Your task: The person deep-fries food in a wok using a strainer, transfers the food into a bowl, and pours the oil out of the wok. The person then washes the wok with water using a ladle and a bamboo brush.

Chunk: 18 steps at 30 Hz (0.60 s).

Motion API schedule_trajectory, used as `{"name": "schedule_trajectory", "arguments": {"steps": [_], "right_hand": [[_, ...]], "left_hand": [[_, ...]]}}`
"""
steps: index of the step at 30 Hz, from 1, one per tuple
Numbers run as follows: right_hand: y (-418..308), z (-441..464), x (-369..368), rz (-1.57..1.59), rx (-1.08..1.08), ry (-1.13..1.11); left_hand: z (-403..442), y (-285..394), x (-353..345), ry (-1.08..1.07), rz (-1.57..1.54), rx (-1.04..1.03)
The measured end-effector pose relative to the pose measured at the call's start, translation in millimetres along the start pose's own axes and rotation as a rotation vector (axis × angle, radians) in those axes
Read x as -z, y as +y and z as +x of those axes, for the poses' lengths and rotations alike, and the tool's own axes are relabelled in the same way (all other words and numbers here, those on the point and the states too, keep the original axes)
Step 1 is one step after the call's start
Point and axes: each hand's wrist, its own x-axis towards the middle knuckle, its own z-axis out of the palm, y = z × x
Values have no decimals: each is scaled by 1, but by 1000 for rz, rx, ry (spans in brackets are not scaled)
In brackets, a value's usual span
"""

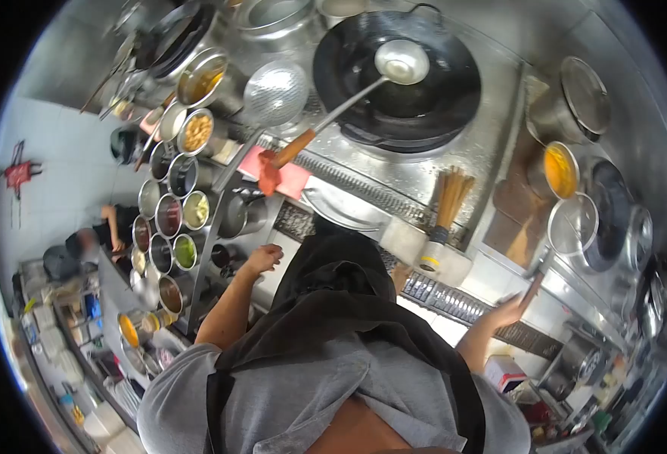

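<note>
While the left hand (pixel 264 259) hangs half-curled, nothing visible in it, the right hand (pixel 509 310) wraps its fingers round the strainer (pixel 573 223)'s handle, likely keeping clear of the mesh beside a pot (pixel 539 166); farther off, the ladle (pixel 401 62) lies in the wok (pixel 451 94), handle out, presumably for reach.

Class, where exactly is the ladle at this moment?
The ladle is at upper centre of the head view, its bowl inside the black wok, its handle slanting down-left past the perforated skimmer.
</note>
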Motion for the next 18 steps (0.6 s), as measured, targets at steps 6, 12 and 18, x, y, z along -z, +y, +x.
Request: {"name": "schedule_trajectory", "arguments": {"steps": [6, 12, 18], "right_hand": [[181, -174, -58, -574, -103, -1322], [176, -228, -183, -473, 685, -724], [146, -235, -217, -782, 414, -889]], "left_hand": [[-52, 58, -2, -123, 316, -155], [-128, 248, 1, -545, -5, -541], [-208, 380, -20, -946, -263, -1566]]}}
